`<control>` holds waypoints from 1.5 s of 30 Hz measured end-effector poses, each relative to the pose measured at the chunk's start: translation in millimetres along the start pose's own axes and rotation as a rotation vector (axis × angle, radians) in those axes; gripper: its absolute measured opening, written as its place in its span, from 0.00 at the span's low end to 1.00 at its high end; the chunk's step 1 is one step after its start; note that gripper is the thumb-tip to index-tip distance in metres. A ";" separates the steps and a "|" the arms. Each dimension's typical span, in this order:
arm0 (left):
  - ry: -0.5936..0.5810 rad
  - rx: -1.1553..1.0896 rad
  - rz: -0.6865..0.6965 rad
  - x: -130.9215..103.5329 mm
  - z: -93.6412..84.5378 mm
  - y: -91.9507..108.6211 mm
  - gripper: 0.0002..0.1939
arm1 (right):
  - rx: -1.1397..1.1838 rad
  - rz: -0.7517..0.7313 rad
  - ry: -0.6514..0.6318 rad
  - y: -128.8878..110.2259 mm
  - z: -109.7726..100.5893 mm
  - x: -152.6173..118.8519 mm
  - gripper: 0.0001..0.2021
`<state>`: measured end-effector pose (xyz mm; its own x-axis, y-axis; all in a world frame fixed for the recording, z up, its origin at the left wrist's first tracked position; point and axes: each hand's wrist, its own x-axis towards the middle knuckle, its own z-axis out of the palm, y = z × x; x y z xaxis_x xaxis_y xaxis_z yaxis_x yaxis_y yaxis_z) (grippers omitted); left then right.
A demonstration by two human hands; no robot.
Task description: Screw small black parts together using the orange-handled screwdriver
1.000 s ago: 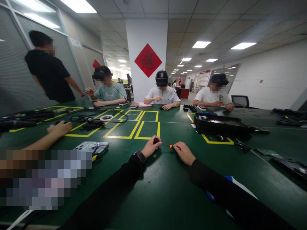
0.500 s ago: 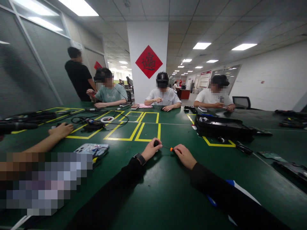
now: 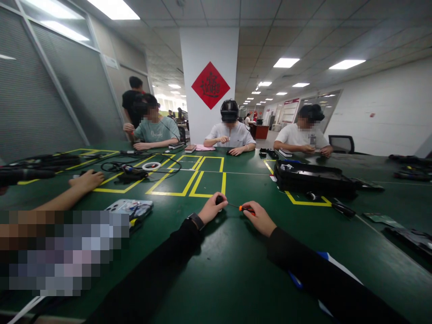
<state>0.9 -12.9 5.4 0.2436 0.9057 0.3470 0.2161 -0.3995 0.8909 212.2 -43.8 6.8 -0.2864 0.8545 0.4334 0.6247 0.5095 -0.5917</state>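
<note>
My left hand (image 3: 211,210) is closed around a small black rounded part (image 3: 219,199), whose exact kind I cannot make out. A screwdriver (image 3: 249,210) with an orange and black handle is gripped in my right hand (image 3: 260,219). Its thin shaft points left, and the tip reaches the black part or stops right beside it. Both hands are just above the green tabletop (image 3: 232,261), near the middle of the view. Fingers cover much of the black part and some of the handle.
Right of my hands lies an open black case (image 3: 313,177). A blue and white object (image 3: 340,267) is partly under my right sleeve. Cables and a white ring (image 3: 151,166) lie left, near a neighbour's hand (image 3: 88,181). Several people sit opposite.
The fingers of my right hand have shifted on the screwdriver, showing more of its handle. My left hand stays nearly still. A standing person at the back left has moved right.
</note>
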 end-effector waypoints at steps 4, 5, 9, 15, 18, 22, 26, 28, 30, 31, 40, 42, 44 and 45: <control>-0.004 -0.011 0.029 1.1 -0.1 -2.6 0.11 | -0.021 -0.028 0.011 3.6 2.3 1.3 0.11; -0.003 -0.012 0.034 1.2 0.0 -3.4 0.10 | -0.024 -0.038 0.016 4.1 2.8 1.4 0.11; 0.011 -0.024 -0.013 1.7 0.6 -6.5 0.11 | -0.008 -0.060 0.040 1.5 3.0 0.8 0.07; 0.021 0.000 0.030 1.9 0.6 -5.6 0.11 | 0.030 -0.068 0.036 -6.1 1.3 -0.7 0.06; -0.017 0.003 0.063 1.4 0.0 -3.1 0.10 | -0.013 -0.024 0.039 -5.7 2.0 -0.9 0.07; -0.037 -0.002 0.044 -0.2 -0.8 0.2 0.10 | -0.082 -0.005 0.023 -2.7 3.4 0.0 0.09; -0.046 -0.006 0.045 -0.9 -1.6 1.6 0.09 | -0.094 -0.021 0.030 0.0 3.4 0.8 0.09; -0.046 -0.013 0.040 -0.6 -1.4 1.2 0.09 | -0.083 -0.028 0.048 0.5 2.9 0.4 0.05; -0.041 -0.017 0.023 -0.2 -0.6 0.1 0.10 | -0.068 -0.042 0.063 -0.1 2.2 -0.3 0.05; -0.038 -0.019 0.011 0.0 -0.1 -0.5 0.11 | -0.060 -0.052 0.067 -0.7 1.8 -0.7 0.05; -0.016 -0.003 0.011 1.7 1.6 -4.2 0.12 | -0.082 -0.052 0.055 -3.0 1.1 -0.7 0.09; -0.018 -0.010 0.010 2.0 1.0 -4.5 0.12 | -0.094 -0.061 0.047 -2.5 1.9 -0.1 0.10; -0.012 -0.022 -0.006 2.3 0.4 -4.6 0.13 | -0.087 -0.072 0.045 -2.2 2.9 0.1 0.07; -0.006 -0.024 -0.009 2.4 0.2 -4.4 0.13 | -0.079 -0.073 0.048 -1.9 3.4 -0.1 0.06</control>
<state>0.7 -9.1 2.3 0.2469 0.9086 0.3370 0.1958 -0.3873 0.9009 208.6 -44.6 5.5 -0.2994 0.8085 0.5066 0.6592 0.5592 -0.5027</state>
